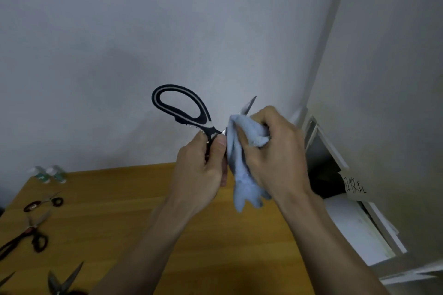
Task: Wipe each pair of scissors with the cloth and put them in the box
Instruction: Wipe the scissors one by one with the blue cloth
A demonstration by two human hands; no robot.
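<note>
A pair of black-handled scissors (184, 109) is held up in front of the wall, above the far edge of the wooden table (134, 201). The lower handle is gripped by the left hand (203, 170), fingers and thumb curled round it near the pivot, while the other handle loop stands free up and to the left. The pale blue cloth (242, 163) is bunched in the right hand (275, 151), whose fingers are closed over it and over the blades, so that only one blade tip (250, 103) is seen above the knuckles. The long axis of the scissors is judged to run from lower left to upper right, handles towards the left hand, blades towards the right; a wiping stroke would therefore be drawn along the blades towards that tip. Other scissors (33, 235) are left lying at the near left of the table, well apart from both hands. The box cannot be identified with certainty.
</note>
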